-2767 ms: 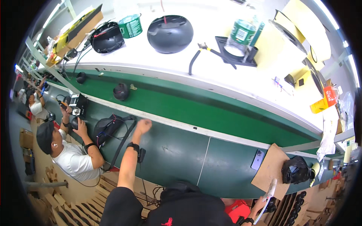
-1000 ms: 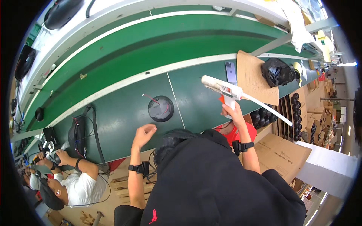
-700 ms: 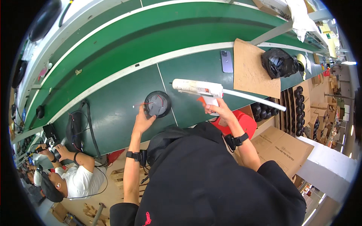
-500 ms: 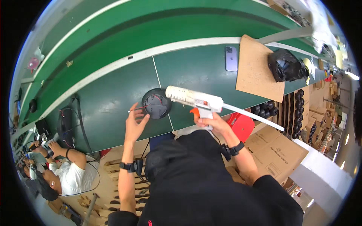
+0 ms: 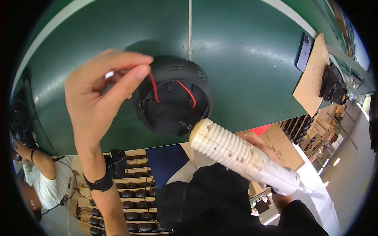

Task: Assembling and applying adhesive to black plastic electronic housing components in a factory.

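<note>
A round black housing (image 5: 173,98) lies open side up on the green table (image 5: 244,59), between the hands. A cream glue gun (image 5: 240,155) is gripped in the right hand (image 5: 256,143), its long axis slanted and its nozzle pointed up-left against the housing's rim. A red wire (image 5: 151,84) from the housing is pinched in the left hand (image 5: 98,98).

We are looking down on a green bench (image 5: 244,59) crossed by white lines. A brown cardboard sheet (image 5: 313,74) is lying at its right edge. Cardboard boxes (image 5: 283,147) are standing on the pale floor (image 5: 350,169) to the right, catching ceiling light.
</note>
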Available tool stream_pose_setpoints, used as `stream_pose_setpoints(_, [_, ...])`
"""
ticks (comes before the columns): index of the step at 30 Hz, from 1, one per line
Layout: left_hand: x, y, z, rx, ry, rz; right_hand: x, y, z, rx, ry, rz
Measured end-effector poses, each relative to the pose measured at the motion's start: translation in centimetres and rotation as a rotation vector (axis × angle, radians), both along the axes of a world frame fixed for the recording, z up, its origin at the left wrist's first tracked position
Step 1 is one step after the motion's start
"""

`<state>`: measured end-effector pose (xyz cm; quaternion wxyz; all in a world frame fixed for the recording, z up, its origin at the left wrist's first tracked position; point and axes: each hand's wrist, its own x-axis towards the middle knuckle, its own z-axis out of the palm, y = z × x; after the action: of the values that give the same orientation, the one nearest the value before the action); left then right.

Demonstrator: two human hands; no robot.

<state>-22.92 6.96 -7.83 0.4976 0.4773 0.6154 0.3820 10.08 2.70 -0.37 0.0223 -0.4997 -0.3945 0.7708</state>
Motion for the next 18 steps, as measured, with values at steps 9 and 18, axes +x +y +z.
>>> stream_pose_setpoints(9, [0.7, 1.2, -2.0, 0.06, -0.087, -0.099, -4.1, -0.2, -1.8, 0.712, 0.059, 0.28])
stream_pose_setpoints(18, [2.2, -0.5, -2.8, 0.146, -0.184, 0.096, -4.6, -0.9, -2.2, 0.94, -0.091, 0.414])
